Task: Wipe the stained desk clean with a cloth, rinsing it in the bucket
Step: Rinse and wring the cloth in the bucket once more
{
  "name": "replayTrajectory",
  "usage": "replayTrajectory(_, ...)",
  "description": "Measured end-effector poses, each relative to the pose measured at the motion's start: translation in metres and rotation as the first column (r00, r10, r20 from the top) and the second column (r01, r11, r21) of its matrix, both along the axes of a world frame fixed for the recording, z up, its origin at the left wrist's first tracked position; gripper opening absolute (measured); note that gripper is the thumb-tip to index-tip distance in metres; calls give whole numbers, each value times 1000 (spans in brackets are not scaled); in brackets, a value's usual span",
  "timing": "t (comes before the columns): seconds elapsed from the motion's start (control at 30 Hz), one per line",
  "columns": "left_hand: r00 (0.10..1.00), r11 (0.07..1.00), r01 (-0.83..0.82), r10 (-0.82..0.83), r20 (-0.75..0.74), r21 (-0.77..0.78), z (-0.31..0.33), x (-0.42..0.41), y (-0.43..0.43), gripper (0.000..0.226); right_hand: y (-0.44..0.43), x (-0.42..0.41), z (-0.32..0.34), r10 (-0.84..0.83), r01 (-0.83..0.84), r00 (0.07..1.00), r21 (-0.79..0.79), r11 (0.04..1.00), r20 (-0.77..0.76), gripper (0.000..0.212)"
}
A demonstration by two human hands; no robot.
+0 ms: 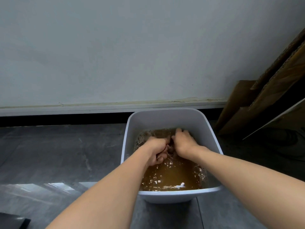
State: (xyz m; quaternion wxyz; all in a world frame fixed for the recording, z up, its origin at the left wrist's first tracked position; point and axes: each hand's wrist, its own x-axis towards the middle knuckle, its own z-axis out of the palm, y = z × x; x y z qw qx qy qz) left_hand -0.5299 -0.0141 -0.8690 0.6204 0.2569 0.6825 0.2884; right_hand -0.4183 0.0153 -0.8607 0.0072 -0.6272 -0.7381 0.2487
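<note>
1. Left hand (156, 151) is inside the bucket (179, 194), left of its middle. Its fingers are curled tight round one end of the cloth (170, 147), and the knuckles sit just at the waterline.
2. Between the two hands, near the bucket's centre, the cloth shows only as a dark, bunched wad, mostly hidden by fingers and murky water. How much of it hangs below the surface cannot be told.
3. Just right of the bucket's centre, the right hand (183, 142) is clenched on the other end of the cloth, with the fingertips dipping toward the far wall of the bucket.
4. Brown, cloudy water (173, 177) fills the lower part of the bucket, with bubbles and ripples around the hands. That suggests the rinse is under way.
5. To do this step well:
   - Rub the two ends against each other under the surface.
   - Open the wad out so trapped dirt can escape.
   - Lift it and twist hard over the bucket so the drips fall inside the rim.
   - Water this dirty may leave streaks, so wring thoroughly.
6. Right of the bucket, cardboard sheets (264, 100) lean against the wall (115, 55). Splashes are best kept away from them.
7. The desk is not in view, so how much stain remains cannot be judged.
</note>
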Motion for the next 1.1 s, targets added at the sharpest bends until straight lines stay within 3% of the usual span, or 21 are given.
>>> replayTrajectory(0.1, 940, 997, -49, 65, -335, 57, -13, -1, 5, 33, -10, 0, -5, 232, -232, 954, -24, 972, 191, 42)
replayTrajectory(0.17, 817, 997, 72, -49, -575, 17, -15, -1, 3, 50, -15, -6, -7, 295, -288, 924, -65, 955, 245, 46)
replayTrajectory(0.23, 733, 983, 178, -163, -661, -44, -11, 0, -2, 50, -18, -13, -8, 300, -273, 933, -154, 950, 197, 46)
replayTrajectory(0.3, 774, 972, 226, -219, -594, -64, -10, 0, -2, 35, -20, -17, -9, 230, -200, 967, -235, 951, 109, 38)
replayTrajectory(0.37, 871, 991, 131, -129, -475, -28, -6, 2, -3, 14, -23, -20, -11, 61, -58, 998, -266, 962, 3, 27)
replayTrajectory(0.43, 926, 1000, -3, -5, -377, -20, -4, 0, -3, 20, -29, -25, -5, -124, 85, 982, -257, 963, -140, 16)
replayTrajectory(0.5, 965, 990, -139, 137, -224, 6, 1, -4, -1, 26, -36, -32, 10, -227, 171, 946, -239, 956, -232, 24)
replayTrajectory(0.6, 950, 950, -312, 312, 11, -5, 3, -9, -1, 25, -42, -39, 18, -183, 158, 948, -113, 981, -262, 36)
replayTrajectory(0.67, 939, 946, -321, 324, 116, -45, 5, -7, -3, 28, -43, -38, 21, -173, 168, 940, -45, 985, -295, 35)
replayTrajectory(0.77, 984, 990, -136, 141, 112, -46, 9, -3, -3, 51, -34, -29, 20, -168, 199, 924, 58, 978, -342, 29)
replayTrajectory(0.93, 980, 989, 76, -50, 191, -131, 20, -3, -2, 47, -11, -8, 16, -206, 243, 939, 109, 964, -276, 27)
replayTrajectory(1.03, 978, 991, -15, 42, 202, -135, 11, -6, 3, 47, -6, 3, 10, -138, 151, 979, 81, 985, -153, 21)
replayTrajectory(1.1, 987, 989, -128, 134, 84, -76, 9, -7, 3, 35, -7, 2, 7, -48, 49, 998, 15, 999, -46, 29)
